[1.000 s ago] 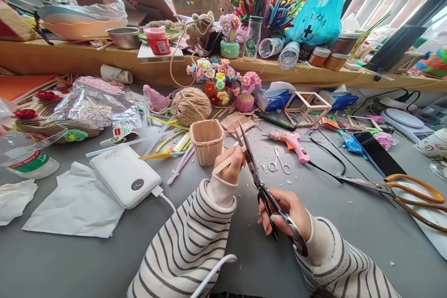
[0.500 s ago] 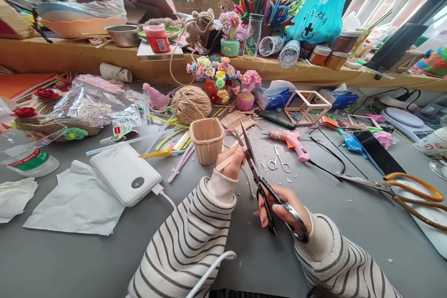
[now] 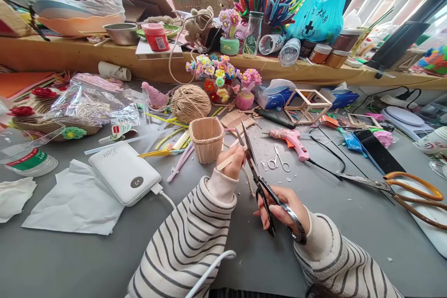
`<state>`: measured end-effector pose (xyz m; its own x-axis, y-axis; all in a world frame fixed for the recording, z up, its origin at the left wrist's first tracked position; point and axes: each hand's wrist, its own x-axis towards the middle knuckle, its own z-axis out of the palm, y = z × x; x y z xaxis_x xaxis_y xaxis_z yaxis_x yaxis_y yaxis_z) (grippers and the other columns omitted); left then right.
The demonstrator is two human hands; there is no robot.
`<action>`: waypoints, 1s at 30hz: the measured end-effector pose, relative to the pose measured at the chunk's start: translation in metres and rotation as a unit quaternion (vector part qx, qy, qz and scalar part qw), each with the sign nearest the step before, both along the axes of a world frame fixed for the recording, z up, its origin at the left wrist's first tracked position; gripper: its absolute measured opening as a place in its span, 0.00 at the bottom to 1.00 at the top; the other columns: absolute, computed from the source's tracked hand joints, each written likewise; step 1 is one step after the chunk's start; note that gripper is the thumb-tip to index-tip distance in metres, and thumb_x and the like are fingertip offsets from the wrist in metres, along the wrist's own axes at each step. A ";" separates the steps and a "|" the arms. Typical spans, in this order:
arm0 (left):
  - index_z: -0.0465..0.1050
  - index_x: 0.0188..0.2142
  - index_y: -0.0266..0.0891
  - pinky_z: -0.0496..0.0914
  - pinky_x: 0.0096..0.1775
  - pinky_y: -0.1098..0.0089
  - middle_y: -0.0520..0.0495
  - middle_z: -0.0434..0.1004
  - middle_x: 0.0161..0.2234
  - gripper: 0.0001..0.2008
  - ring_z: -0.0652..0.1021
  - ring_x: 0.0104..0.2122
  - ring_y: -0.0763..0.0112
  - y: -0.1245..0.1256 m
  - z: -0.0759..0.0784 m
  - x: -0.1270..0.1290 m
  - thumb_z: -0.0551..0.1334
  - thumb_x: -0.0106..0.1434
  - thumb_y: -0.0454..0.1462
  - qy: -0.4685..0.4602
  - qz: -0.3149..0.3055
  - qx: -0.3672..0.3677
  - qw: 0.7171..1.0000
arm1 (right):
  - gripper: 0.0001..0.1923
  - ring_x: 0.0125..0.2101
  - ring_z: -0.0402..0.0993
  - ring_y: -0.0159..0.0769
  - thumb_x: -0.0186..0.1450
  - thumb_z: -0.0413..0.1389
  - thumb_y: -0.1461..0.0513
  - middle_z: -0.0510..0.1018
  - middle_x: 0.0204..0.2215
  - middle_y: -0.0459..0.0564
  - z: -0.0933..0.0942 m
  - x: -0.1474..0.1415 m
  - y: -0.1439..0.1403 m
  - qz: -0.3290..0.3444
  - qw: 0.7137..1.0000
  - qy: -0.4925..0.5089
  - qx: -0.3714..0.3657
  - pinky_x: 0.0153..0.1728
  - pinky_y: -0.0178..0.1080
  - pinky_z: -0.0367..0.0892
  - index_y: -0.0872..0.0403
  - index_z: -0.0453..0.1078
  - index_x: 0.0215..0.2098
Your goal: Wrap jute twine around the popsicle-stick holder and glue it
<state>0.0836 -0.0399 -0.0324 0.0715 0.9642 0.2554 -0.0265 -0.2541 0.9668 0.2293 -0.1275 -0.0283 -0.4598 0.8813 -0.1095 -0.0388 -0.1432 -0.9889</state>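
At centre frame, a wooden stick (image 3: pixel 227 160) is pinched in the left hand (image 3: pixel 231 162), steadied between the parted blades of scissors (image 3: pixel 260 181) gripped by the right hand (image 3: pixel 284 207).

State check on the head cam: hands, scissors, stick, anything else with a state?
left hand: pinching wooden stick
wooden stick: held level, end between the blades
right hand: fingers through scissors' loops
scissors: blades open around stick
stick basket: upright
glue gun: lying down, corded
power bank: cable plugged
small scissors: open, flat
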 end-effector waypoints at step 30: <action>0.53 0.10 0.41 0.50 0.19 0.71 0.55 0.51 0.10 0.19 0.56 0.14 0.77 0.000 0.002 0.000 0.51 0.53 0.43 -0.011 -0.024 -0.099 0.995 | 0.26 0.14 0.67 0.26 0.46 0.59 0.42 0.70 0.13 0.41 0.021 0.007 0.009 0.017 0.986 0.011 -0.164 0.32 0.41 0.71 0.56 0.63 0.25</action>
